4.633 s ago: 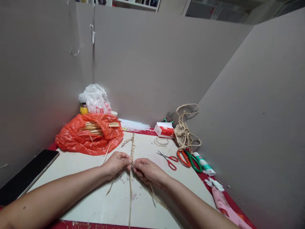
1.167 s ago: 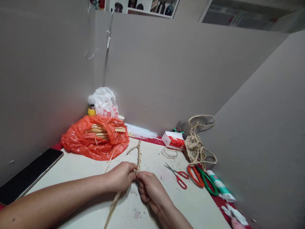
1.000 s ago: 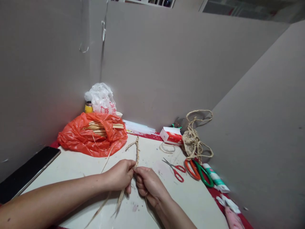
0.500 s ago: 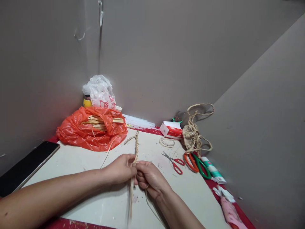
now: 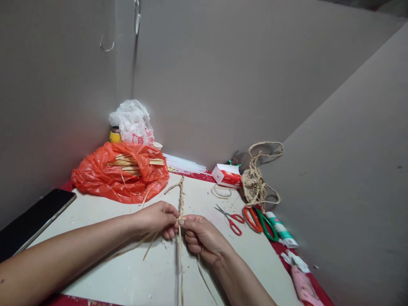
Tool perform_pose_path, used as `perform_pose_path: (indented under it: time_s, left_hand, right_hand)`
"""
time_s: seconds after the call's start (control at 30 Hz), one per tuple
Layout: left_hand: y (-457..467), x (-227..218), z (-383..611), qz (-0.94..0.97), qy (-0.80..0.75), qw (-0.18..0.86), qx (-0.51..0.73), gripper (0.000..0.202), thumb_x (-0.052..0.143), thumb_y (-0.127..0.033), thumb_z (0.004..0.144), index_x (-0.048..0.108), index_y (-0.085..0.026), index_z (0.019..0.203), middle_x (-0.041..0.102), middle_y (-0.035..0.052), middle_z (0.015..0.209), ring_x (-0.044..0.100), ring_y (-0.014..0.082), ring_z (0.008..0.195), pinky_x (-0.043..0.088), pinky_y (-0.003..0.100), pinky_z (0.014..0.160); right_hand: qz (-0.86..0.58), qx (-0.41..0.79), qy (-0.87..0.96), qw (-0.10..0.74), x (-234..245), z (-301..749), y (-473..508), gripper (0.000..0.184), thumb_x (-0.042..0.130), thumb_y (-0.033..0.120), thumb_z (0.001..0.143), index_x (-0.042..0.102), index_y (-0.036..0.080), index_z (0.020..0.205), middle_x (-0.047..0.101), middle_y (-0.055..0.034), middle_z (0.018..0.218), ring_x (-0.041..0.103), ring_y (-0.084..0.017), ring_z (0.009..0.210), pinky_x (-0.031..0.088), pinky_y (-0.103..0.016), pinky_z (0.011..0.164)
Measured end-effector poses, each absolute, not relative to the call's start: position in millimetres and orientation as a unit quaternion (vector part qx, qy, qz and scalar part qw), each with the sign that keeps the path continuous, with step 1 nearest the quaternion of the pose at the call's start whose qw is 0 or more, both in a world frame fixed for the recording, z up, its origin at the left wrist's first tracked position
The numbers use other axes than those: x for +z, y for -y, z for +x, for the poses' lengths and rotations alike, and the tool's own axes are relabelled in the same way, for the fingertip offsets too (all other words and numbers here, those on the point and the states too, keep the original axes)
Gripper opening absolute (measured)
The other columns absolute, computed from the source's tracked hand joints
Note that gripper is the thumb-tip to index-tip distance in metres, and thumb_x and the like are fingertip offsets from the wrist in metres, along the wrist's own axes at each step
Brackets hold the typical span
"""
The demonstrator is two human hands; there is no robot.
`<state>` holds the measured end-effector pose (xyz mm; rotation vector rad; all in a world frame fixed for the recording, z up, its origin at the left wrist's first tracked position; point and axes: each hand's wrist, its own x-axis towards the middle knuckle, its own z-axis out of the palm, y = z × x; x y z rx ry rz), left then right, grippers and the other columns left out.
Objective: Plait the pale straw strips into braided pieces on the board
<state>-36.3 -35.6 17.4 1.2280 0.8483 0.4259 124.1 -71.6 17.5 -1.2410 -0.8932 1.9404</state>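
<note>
A braided straw cord point(image 5: 181, 197) lies on the pale board, its thin side strand pointing left near the far end. At its near end, loose straw strands point(image 5: 180, 259) run down toward me and out to both sides. My left hand point(image 5: 162, 219) pinches a strand at the left of the braid's end; strands trail below its fingers. From the right, my right hand point(image 5: 200, 236) closes thumb and forefinger on the braid where the strands part, its other fingers curled with a strand hanging under them. The hands almost touch.
An orange plastic bag point(image 5: 95, 174) of straw strips stands back left, beside a phone point(image 5: 38, 221). Right lie small red scissors point(image 5: 230, 219), orange-handled point(image 5: 253, 219) and green-handled tools point(image 5: 267, 225), a tube point(image 5: 282, 229), a red box point(image 5: 227, 176) and a woven straw piece point(image 5: 255, 182).
My left hand has shifted slightly left, and strands now trail beneath it. The strands hanging from the braid have spread apart. My right hand keeps its pinch at the braid.
</note>
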Motion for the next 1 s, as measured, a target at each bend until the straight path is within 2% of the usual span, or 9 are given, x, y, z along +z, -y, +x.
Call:
perform_pose_path:
  time_s: [0.17, 0.37, 0.57, 0.73, 1.0]
  left_hand:
    - [40.9, 15.7, -37.0, 0.616, -0.398, 0.648, 0.205, 0.012, 0.048, -0.026, 0.071, 0.053, -0.015, 0.073, 0.053, -0.002, 0.059, 0.043, 0.007, 0.043, 0.034, 0.021, 0.043]
    - [46.3, 9.2, -35.4, 0.706, -0.404, 0.531, 0.238, 0.015, 0.04, -0.025, 0.078, 0.05, -0.016, 0.072, 0.056, -0.0018, 0.061, 0.049, 0.0099, 0.056, 0.037, 0.022, 0.058]
    - [43.4, 10.2, -34.1, 0.738, -0.433, 0.473, 0.21, 0.013, 0.041, -0.026, 0.075, 0.048, -0.017, 0.069, 0.048, -0.0032, 0.062, 0.044, 0.0119, 0.063, 0.033, 0.022, 0.059]
    - [39.9, 7.3, -33.9, 0.723, -0.441, 0.496, 0.191, 0.016, 0.043, -0.031, 0.074, 0.048, -0.017, 0.067, 0.045, -0.0034, 0.062, 0.041, 0.0115, 0.062, 0.03, 0.022, 0.056]
    - [40.2, 5.9, -35.2, 0.617, -0.448, 0.633, 0.135, 0.019, 0.049, -0.037, 0.071, 0.044, -0.019, 0.065, 0.038, -0.0076, 0.05, 0.025, 0.0054, 0.038, 0.016, 0.021, 0.039]
  right_hand:
    - [-0.476, 0.735, 0.38, 0.297, 18.0, 128.7, 70.0, 0.024, 0.067, 0.033, 0.067, 0.052, 0.014, 0.066, 0.027, 0.0118, 0.041, 0.013, -0.001, 0.034, 0.006, -0.018, 0.033]
    - [-0.51, 0.661, 0.48, 0.271, 14.6, 130.3, 70.0, 0.027, 0.06, 0.04, 0.074, 0.05, 0.016, 0.065, 0.03, 0.0105, 0.041, 0.016, -0.003, 0.032, 0.009, -0.021, 0.033]
    - [-0.554, 0.507, 0.608, 0.256, 12.4, 127.6, 70.8, 0.03, 0.053, 0.038, 0.078, 0.046, 0.015, 0.061, 0.032, 0.0065, 0.05, 0.025, -0.006, 0.047, 0.019, -0.02, 0.043]
    - [-0.593, 0.368, 0.684, 0.215, 16.7, 123.5, 74.9, 0.025, 0.045, 0.027, 0.081, 0.048, 0.014, 0.06, 0.041, 0.0023, 0.056, 0.036, -0.009, 0.056, 0.025, -0.021, 0.05]
    - [-0.611, 0.233, 0.741, 0.154, 20.6, 120.8, 82.5, 0.026, 0.041, 0.023, 0.083, 0.058, 0.015, 0.065, 0.061, -0.0041, 0.066, 0.048, -0.012, 0.06, 0.028, -0.022, 0.054]
